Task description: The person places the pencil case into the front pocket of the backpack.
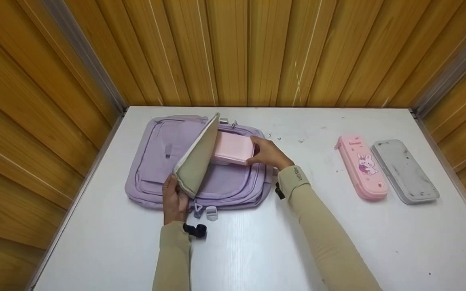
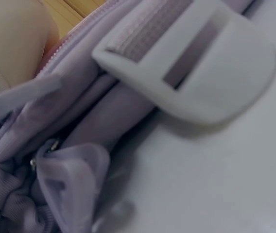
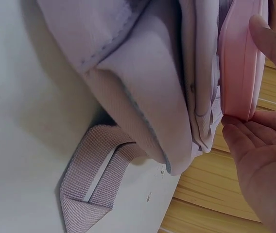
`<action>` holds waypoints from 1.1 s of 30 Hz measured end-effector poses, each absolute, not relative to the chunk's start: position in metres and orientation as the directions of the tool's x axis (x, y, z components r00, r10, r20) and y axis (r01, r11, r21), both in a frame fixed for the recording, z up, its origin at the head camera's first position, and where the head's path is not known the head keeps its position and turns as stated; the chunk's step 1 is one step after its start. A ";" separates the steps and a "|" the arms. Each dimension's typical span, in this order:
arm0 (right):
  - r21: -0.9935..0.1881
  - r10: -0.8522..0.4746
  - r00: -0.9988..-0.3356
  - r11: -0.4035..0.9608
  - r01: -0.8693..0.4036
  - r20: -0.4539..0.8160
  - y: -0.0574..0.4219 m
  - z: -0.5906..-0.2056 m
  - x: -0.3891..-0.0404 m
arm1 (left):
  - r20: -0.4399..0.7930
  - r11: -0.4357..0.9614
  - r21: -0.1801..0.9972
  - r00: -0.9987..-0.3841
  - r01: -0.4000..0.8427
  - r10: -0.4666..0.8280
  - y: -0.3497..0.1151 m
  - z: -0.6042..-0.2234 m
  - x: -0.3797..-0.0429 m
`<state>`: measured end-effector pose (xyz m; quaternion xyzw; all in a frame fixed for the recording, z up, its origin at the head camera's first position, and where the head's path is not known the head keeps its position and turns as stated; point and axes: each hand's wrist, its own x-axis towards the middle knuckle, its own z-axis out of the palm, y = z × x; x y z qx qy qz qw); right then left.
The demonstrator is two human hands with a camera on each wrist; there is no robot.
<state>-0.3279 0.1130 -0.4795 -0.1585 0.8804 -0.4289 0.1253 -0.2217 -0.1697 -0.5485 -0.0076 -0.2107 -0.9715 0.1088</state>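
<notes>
A lilac backpack (image 1: 160,141) lies on the table with its front compartment unzipped. My left hand (image 1: 174,202) pinches the lower edge of the raised flap (image 1: 200,163), which shows its pale lining. With thumb and fingers my right hand (image 1: 272,154) holds a pink rectangular case (image 1: 234,147) by its right end. The case's left end goes behind the flap, over the compartment. In the right wrist view, the thumb lies on one face of the pink case (image 3: 240,73) and the fingertips (image 3: 230,122) are at its end. My left hand is out of sight in the left wrist view.
To the right lie a pink pencil case (image 1: 363,167) with a rabbit picture and a grey case (image 1: 406,171). A strap buckle (image 1: 212,213) and a zip pull (image 1: 198,208) hang off the backpack's near side. Wood-patterned walls (image 1: 265,52) enclose the white table (image 1: 249,250).
</notes>
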 end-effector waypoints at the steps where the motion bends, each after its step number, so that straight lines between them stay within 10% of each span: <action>1: -0.795 -0.387 -0.918 0.582 -0.171 -0.086 0.112 -0.480 -0.329 | 0.055 -0.887 0.407 -0.976 0.217 -0.213 -0.170 -0.548 -0.222; 20: -0.780 -0.409 -0.912 0.584 -0.225 -0.043 0.094 -0.478 -0.337 | -0.006 -0.882 0.412 -0.968 0.227 -0.252 -0.169 -0.548 -0.223; 33: -0.794 -0.391 -0.920 0.565 -0.222 -0.022 0.081 -0.480 -0.338 | 0.210 -0.860 0.430 -0.957 0.274 -0.200 -0.173 -0.570 -0.233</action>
